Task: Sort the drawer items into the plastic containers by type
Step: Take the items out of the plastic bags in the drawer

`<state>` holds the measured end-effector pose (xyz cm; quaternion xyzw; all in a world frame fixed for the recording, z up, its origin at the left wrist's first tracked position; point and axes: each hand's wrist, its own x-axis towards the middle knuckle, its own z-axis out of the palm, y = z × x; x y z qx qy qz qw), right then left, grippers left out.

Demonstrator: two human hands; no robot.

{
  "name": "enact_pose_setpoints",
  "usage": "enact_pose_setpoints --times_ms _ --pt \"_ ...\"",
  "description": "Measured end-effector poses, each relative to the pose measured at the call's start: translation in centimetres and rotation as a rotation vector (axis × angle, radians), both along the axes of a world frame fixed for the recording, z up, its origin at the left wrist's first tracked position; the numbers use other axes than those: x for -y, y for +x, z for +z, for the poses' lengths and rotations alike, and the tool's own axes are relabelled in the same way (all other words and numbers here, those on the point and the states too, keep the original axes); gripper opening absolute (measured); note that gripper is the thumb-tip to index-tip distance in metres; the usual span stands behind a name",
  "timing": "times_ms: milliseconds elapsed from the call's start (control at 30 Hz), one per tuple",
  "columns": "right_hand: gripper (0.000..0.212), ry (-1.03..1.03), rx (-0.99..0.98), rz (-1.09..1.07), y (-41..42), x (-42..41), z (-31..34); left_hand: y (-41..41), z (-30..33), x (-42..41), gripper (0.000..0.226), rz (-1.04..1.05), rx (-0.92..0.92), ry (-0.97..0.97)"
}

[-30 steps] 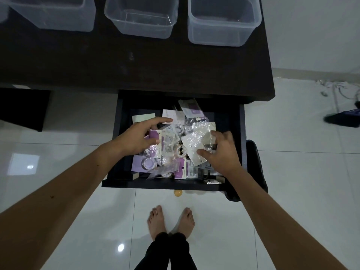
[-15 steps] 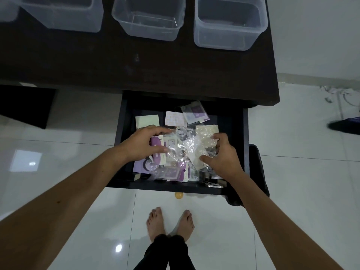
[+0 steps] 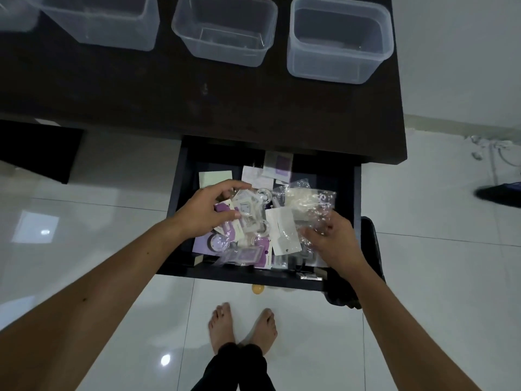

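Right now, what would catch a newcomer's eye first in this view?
The open dark drawer at centre, heaped with clear and purple packets, both hands in it: left hand on small packets, right hand at a crinkly clear bag. Above, empty clear containers line the desk.

Your counter (image 3: 112,103): dark wood top. Clear plastic containers in row along far edge: square tub (image 3: 339,40) at right, shallower tub (image 3: 224,26) just beside it, larger tub (image 3: 98,21) further left. Open drawer (image 3: 180,193) below your counter front holds heap of packets (image 3: 253,218) and purple cards. White tiled floor (image 3: 437,292) under you; small yellow ball (image 3: 257,289) lies near drawer front.
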<state>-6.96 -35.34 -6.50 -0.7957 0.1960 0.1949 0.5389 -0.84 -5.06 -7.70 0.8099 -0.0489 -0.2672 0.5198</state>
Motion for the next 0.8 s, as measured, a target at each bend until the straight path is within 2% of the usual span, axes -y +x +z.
enact_pose_setpoints --times_ms 133,267,367,500,600,733,800 --pt "0.012 0.112 0.027 -0.021 0.1 0.2 1.7 0.2 0.2 -0.1 0.061 0.027 0.034 0.005" --pt "0.008 0.267 0.032 -0.064 1.0 -0.5 3.6 -0.1 1.1 0.2 0.068 0.082 0.029 -0.039" --pt "0.014 0.326 -0.05 -0.038 2.0 -1.9 3.4 -0.4 1.2 0.5 0.069 0.09 0.046 -0.061" --pt "0.025 0.255 -0.11 -0.001 2.9 -4.9 2.0 -0.7 1.4 1.0 0.066 0.111 0.064 -0.111" --pt "0.038 0.165 -0.061 -0.007 3.0 -6.8 1.1 -1.0 1.3 1.2 0.058 0.098 0.04 -0.145" --pt "0.056 0.146 -0.044 0.053 3.6 -7.6 0.2 -1.4 0.7 1.2 0.049 0.089 0.039 -0.158" --pt "0.058 0.056 0.006 0.09 4.2 -7.5 0.1 -1.6 0.2 1.1 0.042 0.121 0.025 -0.16"
